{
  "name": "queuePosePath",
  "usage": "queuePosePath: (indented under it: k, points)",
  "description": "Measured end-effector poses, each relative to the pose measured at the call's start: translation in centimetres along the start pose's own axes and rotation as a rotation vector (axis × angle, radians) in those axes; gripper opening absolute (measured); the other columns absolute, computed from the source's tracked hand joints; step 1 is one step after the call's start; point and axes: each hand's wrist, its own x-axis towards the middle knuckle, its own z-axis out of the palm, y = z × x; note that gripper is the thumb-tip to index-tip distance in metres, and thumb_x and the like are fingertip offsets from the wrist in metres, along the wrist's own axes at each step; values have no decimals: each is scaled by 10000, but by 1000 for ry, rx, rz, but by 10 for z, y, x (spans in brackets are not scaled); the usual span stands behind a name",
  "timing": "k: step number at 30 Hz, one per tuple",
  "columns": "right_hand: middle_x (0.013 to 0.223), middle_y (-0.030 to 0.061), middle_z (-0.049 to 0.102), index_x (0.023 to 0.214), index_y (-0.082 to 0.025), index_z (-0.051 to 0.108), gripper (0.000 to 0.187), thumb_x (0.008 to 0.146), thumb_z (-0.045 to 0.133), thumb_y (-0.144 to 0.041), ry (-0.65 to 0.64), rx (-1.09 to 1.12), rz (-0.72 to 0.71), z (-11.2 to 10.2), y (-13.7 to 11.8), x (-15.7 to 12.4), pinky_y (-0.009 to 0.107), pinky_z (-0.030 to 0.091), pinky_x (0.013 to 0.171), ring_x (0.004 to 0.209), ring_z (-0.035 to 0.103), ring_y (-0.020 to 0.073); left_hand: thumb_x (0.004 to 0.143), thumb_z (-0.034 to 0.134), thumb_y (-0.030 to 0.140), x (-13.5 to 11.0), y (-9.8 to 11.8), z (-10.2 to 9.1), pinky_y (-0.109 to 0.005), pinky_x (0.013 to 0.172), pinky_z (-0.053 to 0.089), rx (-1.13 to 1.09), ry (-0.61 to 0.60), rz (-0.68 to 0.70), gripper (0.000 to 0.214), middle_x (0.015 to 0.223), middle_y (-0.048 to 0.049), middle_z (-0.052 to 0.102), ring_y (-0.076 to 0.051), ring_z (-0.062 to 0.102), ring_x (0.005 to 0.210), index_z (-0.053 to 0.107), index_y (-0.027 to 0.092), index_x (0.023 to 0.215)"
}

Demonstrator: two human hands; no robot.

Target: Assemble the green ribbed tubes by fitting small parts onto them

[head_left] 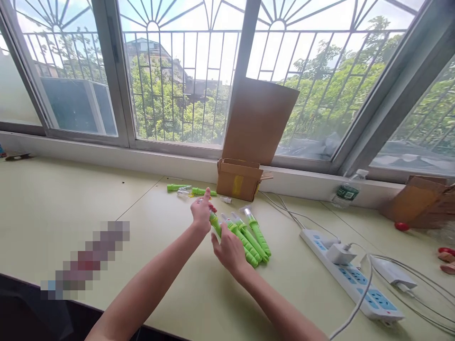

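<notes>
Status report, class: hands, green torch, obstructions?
Left hand pinches green torch top. Right hand against it, grip unclear. Three more torches beside. Cardboard box behind, apart.
</notes>
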Motion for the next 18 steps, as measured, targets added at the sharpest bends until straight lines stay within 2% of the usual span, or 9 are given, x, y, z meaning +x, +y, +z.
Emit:
queuePosePath:
  k: [2,4,7,10,12,14,16,18]
  points:
    - [750,93,660,986,-150,558,253,935,402,-343,-29,12,36,1,0,5,302,301,521,637,599,238,542,828,543,2,0,-2,-245,446,413,-1,-66,-14,508,413,88,425,-92,444,364,510,174,689]
    - [694,75,640,915,-169,555,217,930,415,-334,-64,90,33,4,2,8,297,284,514,591,570,217,548,832,525,4,-1,-8,-242,443,411,-19,-113,-50,507,410,87,417,-94,449,367,472,184,652]
    - [629,26,582,784,-194,513,114,870,467,-253,-128,303,6,7,2,10,280,293,524,547,507,171,568,826,515,7,-4,-20,-238,438,402,-33,-143,-91,526,418,78,423,-90,450,370,411,194,601]
    - [584,-21,492,693,-207,434,138,806,508,-240,-210,579,11,7,0,9,253,303,512,532,451,135,592,813,515,8,-5,-25,-239,432,396,-22,-173,-97,526,423,71,429,-89,446,371,396,195,586]
    - [525,-62,402,715,-221,400,159,797,522,-284,-354,798,102,3,-1,7,234,274,455,460,382,109,608,804,519,8,-6,-26,-239,434,396,-30,-202,-107,521,421,71,426,-87,441,370,398,193,587]
    - [470,-104,309,744,-240,359,207,804,529,-342,-576,1016,238,-4,-1,4,215,198,386,376,268,83,621,797,523,8,-5,-25,-235,440,400,-52,-255,-138,516,419,73,420,-84,437,371,405,189,593]
    - [463,-117,275,712,-245,314,293,799,558,-381,-755,1190,314,-11,0,2,203,132,357,359,193,61,629,795,522,7,-3,-25,-225,442,399,-89,-338,-186,504,421,79,409,-77,429,373,423,183,607]
    - [471,-113,282,671,-239,295,353,794,582,-403,-864,1292,337,-16,-1,0,197,111,349,362,181,50,641,787,524,6,0,-26,-214,438,396,-137,-426,-241,489,428,83,400,-68,415,375,443,177,622]
